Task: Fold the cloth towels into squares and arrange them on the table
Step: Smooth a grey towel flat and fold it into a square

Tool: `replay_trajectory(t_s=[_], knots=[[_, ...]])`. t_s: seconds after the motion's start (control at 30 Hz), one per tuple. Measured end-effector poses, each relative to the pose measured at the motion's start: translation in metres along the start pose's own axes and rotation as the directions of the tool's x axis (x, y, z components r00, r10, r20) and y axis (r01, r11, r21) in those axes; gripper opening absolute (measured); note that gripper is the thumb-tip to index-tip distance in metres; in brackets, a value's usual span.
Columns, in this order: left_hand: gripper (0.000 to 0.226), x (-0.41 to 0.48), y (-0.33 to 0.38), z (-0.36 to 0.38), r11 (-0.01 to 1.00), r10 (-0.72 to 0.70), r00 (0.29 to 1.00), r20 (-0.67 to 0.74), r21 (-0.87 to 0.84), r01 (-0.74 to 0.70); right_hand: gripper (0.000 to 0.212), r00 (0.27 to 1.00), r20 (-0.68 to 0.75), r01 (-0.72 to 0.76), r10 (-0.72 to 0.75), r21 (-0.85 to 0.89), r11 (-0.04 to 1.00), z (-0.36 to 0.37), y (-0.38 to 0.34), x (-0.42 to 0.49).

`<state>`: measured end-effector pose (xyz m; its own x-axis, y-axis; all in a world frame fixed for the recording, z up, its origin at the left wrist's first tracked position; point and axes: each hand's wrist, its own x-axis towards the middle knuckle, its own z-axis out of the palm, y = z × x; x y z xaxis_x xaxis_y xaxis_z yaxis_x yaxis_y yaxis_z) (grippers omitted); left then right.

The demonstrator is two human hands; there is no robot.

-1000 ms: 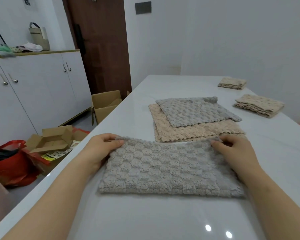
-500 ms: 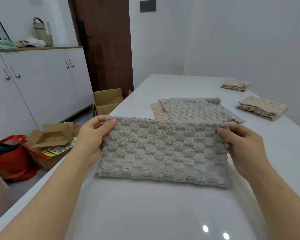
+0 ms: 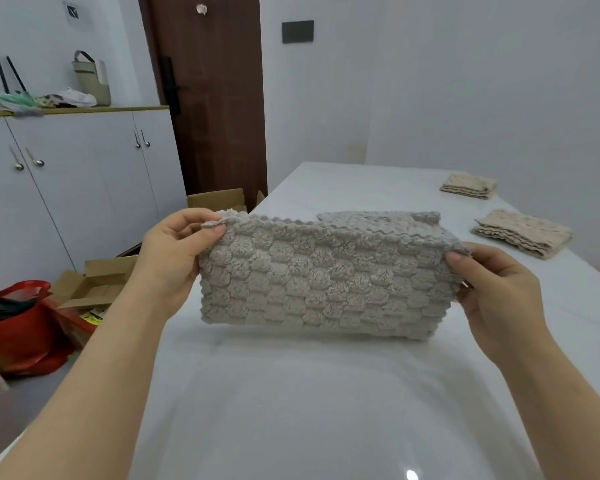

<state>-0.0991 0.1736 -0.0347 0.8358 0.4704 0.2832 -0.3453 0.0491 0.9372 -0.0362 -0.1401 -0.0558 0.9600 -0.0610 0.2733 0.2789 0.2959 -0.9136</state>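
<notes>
White and glossy, the surface (image 3: 326,410) is running away from the person toward a pale wall. Over its near half the person is holding up a grey towel (image 3: 326,282), doubled into a long strip and stretched sideways so that it is hanging upright with its scalloped edges on top. Its lower fold is hanging just above the surface, though whether it is touching cannot be told.

The left hand (image 3: 174,258) is pinching the strip's upper corner at ten o'clock, with the thumb lying across the front and the fingers (image 3: 187,220) curling behind the cloth. The right hand (image 3: 496,299) is pinching the opposite upper corner at two o'clock in the same way.

At twelve o'clock, behind the held strip, a second grey towel (image 3: 378,220) is lying flat on the surface, mostly hidden. At two o'clock a nearer beige stack (image 3: 523,233) of folded towels is sitting well apart from the hands, and a farther beige stack (image 3: 470,185) is sitting beyond it at one o'clock.

At nine o'clock, on the floor, a red bag (image 3: 18,323) and an open cardboard box (image 3: 97,289) are lying in front of a white cabinet (image 3: 84,185). A dark door (image 3: 215,98) is standing at eleven o'clock.
</notes>
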Motion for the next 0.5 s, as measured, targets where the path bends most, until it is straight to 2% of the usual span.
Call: replay_trajectory(t_s=[0.2,0.3,0.43,0.5], knots=[[0.023,0.002,0.000,-0.005,0.985,-0.083,0.996,-0.011,0.151,0.084,0.028,1.000,0.009,-0.004,0.004,-0.039,0.999,0.004,-0.001,-0.001],[0.019,0.003,0.006,-0.005,0.990,-0.077,0.995,-0.069,0.116,0.084,0.008,0.999,0.037,-0.010,0.011,-0.009,1.000,0.006,-0.005,-0.003],[0.020,0.001,0.014,-0.005,0.993,-0.053,0.993,-0.104,0.101,0.064,0.023,0.999,0.034,-0.003,0.004,-0.031,1.000,0.007,-0.006,-0.004],[0.022,-0.001,0.019,-0.004,0.993,-0.055,0.994,-0.096,0.096,0.064,0.022,0.999,0.043,-0.006,0.007,-0.034,0.999,0.007,-0.010,-0.005]])
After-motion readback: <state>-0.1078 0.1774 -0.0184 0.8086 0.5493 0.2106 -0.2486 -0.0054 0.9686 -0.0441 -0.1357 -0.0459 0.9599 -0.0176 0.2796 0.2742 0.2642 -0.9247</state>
